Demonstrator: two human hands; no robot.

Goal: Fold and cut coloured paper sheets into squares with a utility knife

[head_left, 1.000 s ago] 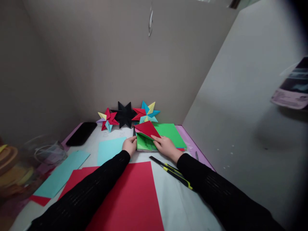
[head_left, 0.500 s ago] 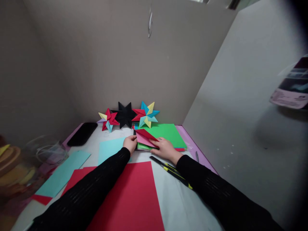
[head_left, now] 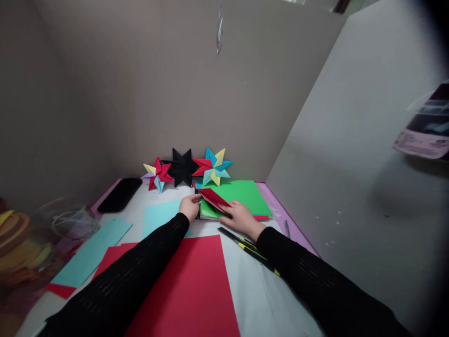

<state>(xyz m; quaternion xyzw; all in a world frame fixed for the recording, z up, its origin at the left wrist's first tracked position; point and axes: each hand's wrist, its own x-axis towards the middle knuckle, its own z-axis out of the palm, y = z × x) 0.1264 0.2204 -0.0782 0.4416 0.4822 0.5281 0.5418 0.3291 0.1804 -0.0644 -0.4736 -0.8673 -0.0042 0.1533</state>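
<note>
A folded red sheet of paper (head_left: 214, 198) is held tilted over a stack of green paper (head_left: 242, 193). My right hand (head_left: 241, 219) has its thumb and fingers closed on the near right end of the red sheet. At the opposite end, my left hand (head_left: 190, 207) has its fingers stretched toward the sheet's left corner. The fingertips are close to that corner, and I cannot tell whether they touch it. A black and yellow box cutter (head_left: 257, 255) lies just below my right hand, with another similar one partly under it.
Large red sheets (head_left: 189, 281) cover the near table, beside light blue sheets (head_left: 94, 252). Folded paper stars (head_left: 183, 167) lean on the back wall. A black phone (head_left: 120, 195) lies back left, near a clear container (head_left: 70, 220). A side panel (head_left: 351, 164) stands at right.
The red sheet has tipped, so its pink inner face no longer shows and it looks narrower. My left fingers have straightened and shifted slightly right. My right hand has stayed in place.
</note>
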